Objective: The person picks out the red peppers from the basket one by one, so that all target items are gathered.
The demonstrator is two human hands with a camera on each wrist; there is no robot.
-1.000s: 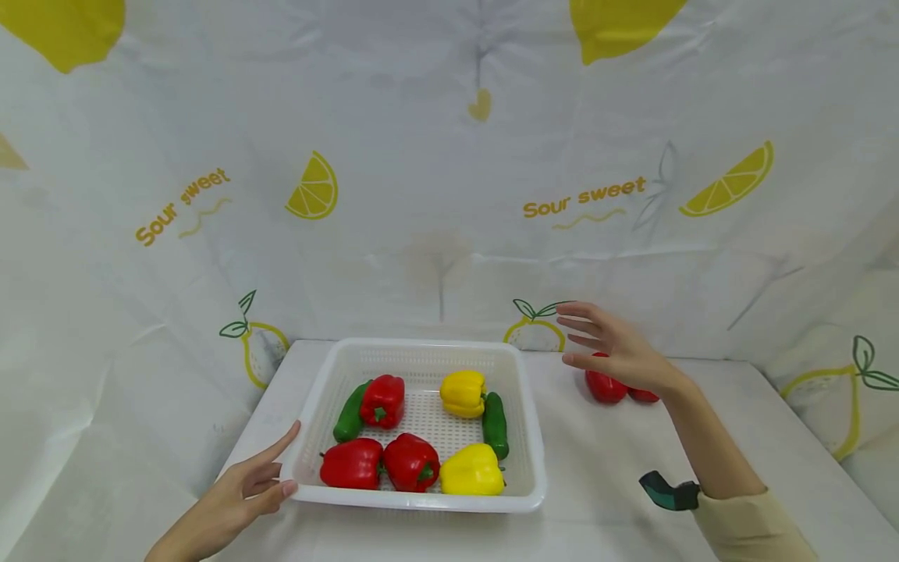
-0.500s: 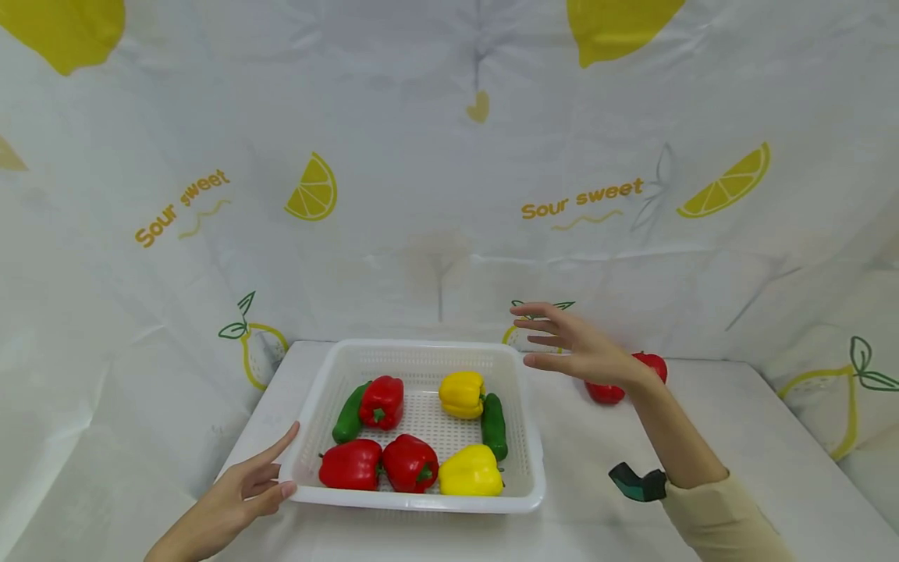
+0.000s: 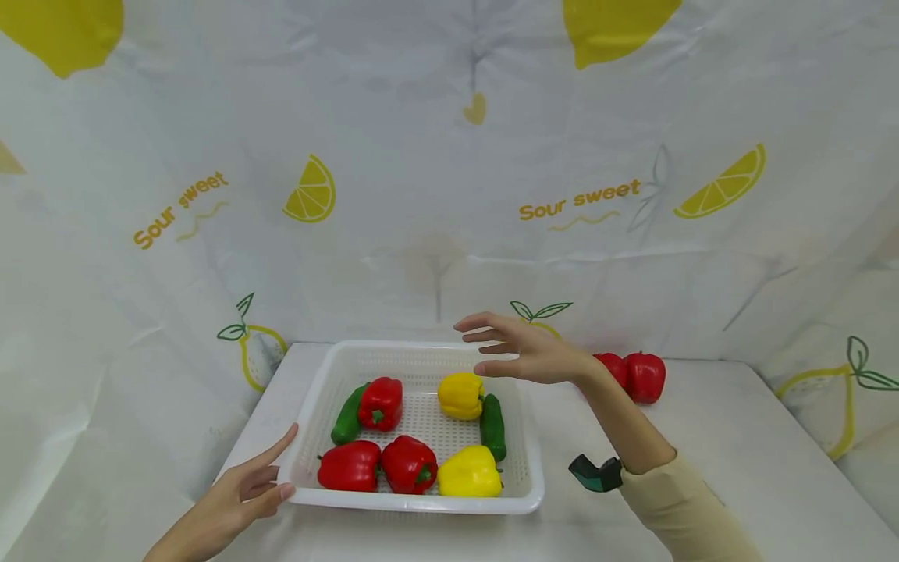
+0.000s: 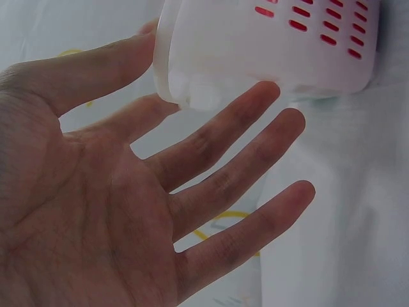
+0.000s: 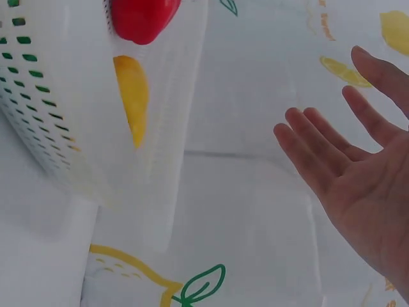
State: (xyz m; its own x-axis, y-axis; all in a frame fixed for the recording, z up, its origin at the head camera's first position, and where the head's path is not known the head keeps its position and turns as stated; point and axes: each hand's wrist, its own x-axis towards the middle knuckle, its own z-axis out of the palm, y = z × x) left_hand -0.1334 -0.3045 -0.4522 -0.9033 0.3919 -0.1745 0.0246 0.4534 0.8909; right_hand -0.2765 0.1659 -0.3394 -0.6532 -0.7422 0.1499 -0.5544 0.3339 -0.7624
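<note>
A white perforated plastic basket (image 3: pixel 421 503) sits on the table. Inside are red bell peppers (image 3: pixel 409 465), a far yellow bell pepper (image 3: pixel 460 396), a near yellow bell pepper (image 3: pixel 469 472) and two green cucumbers (image 3: pixel 493 428). My left hand (image 3: pixel 225 499) touches the basket's near left corner, thumb and index finger at the rim, the other fingers extended beneath it in the left wrist view. My right hand (image 3: pixel 530 355) holds nothing. It hovers with spread fingers over the basket's far right side, overlapping the far yellow pepper's top in the head view.
Two more red bell peppers (image 3: pixel 644 378) lie on the white table (image 3: pixel 702 445) right of the basket, one partly behind my right forearm. A lemon-printed white sheet (image 3: pixel 393 273) hangs behind the table. A dark wrist device (image 3: pixel 595 473) juts from my right sleeve.
My right hand has moved left from above the red peppers on the table to over the basket's far right side. The left hand and the vegetables keep their places.
</note>
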